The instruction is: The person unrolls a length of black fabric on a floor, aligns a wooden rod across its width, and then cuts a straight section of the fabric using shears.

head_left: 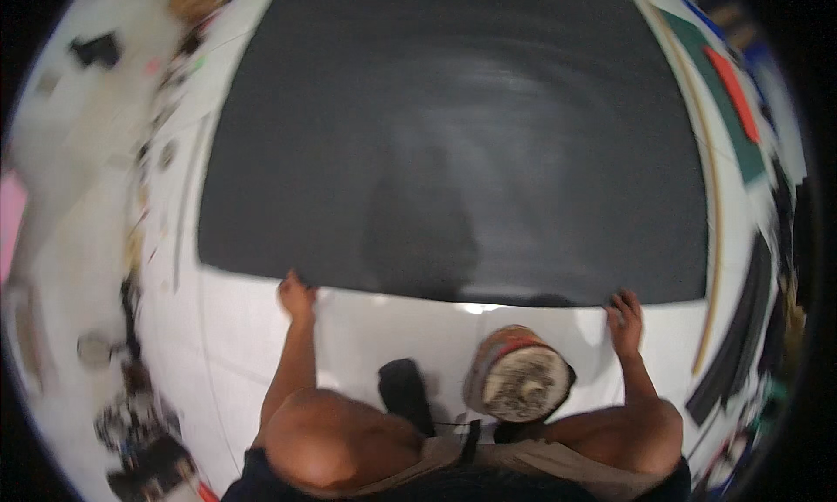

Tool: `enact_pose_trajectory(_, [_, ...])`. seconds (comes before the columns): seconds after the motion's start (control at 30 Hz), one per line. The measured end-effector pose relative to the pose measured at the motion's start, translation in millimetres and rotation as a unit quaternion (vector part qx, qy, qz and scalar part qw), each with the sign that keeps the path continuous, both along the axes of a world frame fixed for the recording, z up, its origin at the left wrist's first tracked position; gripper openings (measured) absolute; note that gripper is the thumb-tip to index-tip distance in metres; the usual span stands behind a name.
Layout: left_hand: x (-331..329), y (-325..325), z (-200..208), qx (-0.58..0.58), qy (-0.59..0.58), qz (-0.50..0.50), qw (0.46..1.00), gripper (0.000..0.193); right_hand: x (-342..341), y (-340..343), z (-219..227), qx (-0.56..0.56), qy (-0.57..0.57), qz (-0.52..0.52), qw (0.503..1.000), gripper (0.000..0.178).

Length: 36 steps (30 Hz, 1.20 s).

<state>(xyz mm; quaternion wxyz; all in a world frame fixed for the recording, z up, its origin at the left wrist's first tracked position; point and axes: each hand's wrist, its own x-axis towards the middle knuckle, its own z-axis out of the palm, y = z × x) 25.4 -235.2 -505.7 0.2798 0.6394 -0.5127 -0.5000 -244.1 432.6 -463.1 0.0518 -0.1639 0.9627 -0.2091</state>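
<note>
A large black sheet (453,136) lies flat on a white table (244,327) and fills most of the view. My left hand (296,297) grips the sheet's near edge toward its left corner. My right hand (625,319) holds the same near edge close to its right corner. Both arms reach forward from the lower edge of the picture. The frame is blurred.
A round tan container with a red band (519,375) and a small black object (403,389) sit on the table between my arms. Green and red strips (728,101) and a long thin wooden strip (717,232) lie at the right. Scattered clutter lines the left side (131,397).
</note>
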Motion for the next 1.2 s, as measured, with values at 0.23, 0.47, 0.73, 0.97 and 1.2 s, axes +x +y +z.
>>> enact_pose_trajectory(0.23, [6,-21,8,-0.018,-0.072,0.050,0.996,0.023,-6,-8,21,0.061,-0.042,0.010,0.997,0.034])
enact_pose_trajectory(0.47, [0,-15,10,-0.020,-0.145,0.020,0.989,0.029,-17,-8,28,0.043,-0.037,0.032,0.998,0.030])
enact_pose_trajectory(0.73, [10,-26,-1,-0.038,-0.255,-0.008,0.966,0.030,-20,6,9,0.043,0.017,0.083,0.995,0.031])
enact_pose_trajectory(0.97, [-18,-5,26,-0.183,-0.257,-0.067,0.946,0.050,-20,-3,19,0.036,-0.045,0.013,0.998,0.026])
enact_pose_trajectory(1.2, [-58,128,74,-0.354,-0.202,-0.616,0.674,0.055,-24,-23,25,0.139,-0.021,0.057,0.988,0.032])
